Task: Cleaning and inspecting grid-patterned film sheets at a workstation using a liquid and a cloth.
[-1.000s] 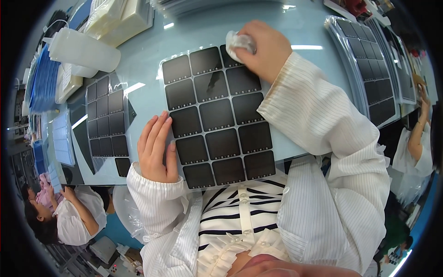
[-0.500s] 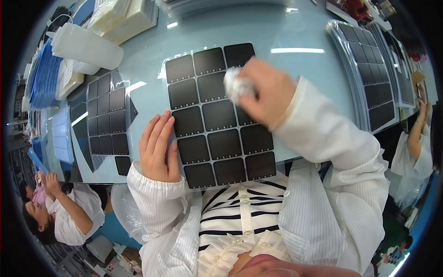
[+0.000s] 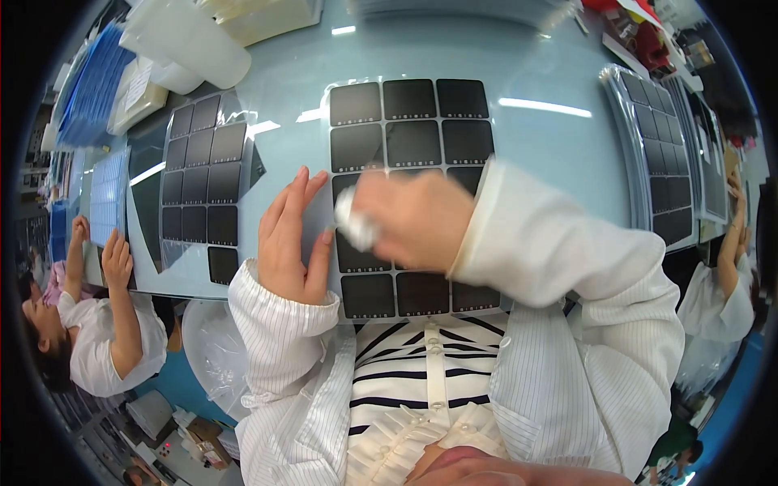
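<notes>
A clear sheet bearing rows of dark rounded rectangular panels (image 3: 413, 144) lies flat on the table in front of me. My right hand (image 3: 425, 217), slightly blurred, is closed round a crumpled white wiping cloth (image 3: 355, 220), which sits over the sheet's left column. Underneath that hand and forearm, several panels are hidden. Along the sheet's left edge rests my left hand (image 3: 290, 236), its fingers stretched out and holding nothing; it appears to touch the edge.
Another panelled sheet (image 3: 201, 172) lies to the left, a stack of such sheets (image 3: 660, 154) to the right. Behind on the left stand a white plastic jug (image 3: 190, 40) and blue sheets (image 3: 91, 85). A co-worker (image 3: 113, 332) has both hands near a light-blue ribbed panel (image 3: 108, 194).
My right hand has swept the cloth from the sheet's upper right down to its left side. The sheet appears further right in view. My left hand still lies by its edge.
</notes>
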`<state>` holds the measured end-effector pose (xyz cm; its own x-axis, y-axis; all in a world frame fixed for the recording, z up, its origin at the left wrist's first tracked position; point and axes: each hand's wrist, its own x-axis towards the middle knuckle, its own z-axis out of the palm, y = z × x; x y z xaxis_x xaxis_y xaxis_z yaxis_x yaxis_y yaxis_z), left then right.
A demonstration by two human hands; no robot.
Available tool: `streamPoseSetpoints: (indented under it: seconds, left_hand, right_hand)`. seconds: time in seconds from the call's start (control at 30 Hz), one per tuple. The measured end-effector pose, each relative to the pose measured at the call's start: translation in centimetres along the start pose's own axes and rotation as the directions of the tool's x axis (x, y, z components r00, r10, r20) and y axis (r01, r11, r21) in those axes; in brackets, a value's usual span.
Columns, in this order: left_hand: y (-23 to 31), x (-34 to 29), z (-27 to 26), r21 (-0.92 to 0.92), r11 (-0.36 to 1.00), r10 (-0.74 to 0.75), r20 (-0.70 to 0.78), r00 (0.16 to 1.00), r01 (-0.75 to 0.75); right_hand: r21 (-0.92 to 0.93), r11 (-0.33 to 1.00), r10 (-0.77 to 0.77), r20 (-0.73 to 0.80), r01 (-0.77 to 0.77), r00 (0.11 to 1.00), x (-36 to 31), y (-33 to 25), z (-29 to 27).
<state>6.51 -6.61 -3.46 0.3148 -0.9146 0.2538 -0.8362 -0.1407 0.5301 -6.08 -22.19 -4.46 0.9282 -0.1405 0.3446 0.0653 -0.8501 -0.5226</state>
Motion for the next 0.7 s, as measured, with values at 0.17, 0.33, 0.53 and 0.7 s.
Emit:
streamPoseSetpoints:
  seconds: [0.17,0.33,0.53,0.7]
  left_hand:
    - [-0.3,-0.5,0.0,-0.18,0.983,-0.046,-0.028,0.999,0.04]
    - [-2.3,-1.6,0.2,-0.564,0.82,-0.235,-0.183,0.955,0.093]
    - [-3.2,-2.2,-0.3,-0.744,0.652,-0.39,-0.164,0.906,0.146]
    - [-3.5,-1.9,-0.4,-0.794,0.598,-0.395,-0.173,0.902,0.109]
  right_hand:
    - [-0.04,0.991,0.106,-0.323,-0.125,0.941,4.0,8.1,-2.2]
    - [0.025,0.998,0.058,-0.055,-0.057,0.997,1.8,0.6,1.3]
    - [0.043,0.999,0.003,-0.074,0.0,0.997,2.4,3.5,-0.4]
    - [-0.105,0.987,0.085,-0.288,-0.12,0.954,0.6,4.2,-1.0]
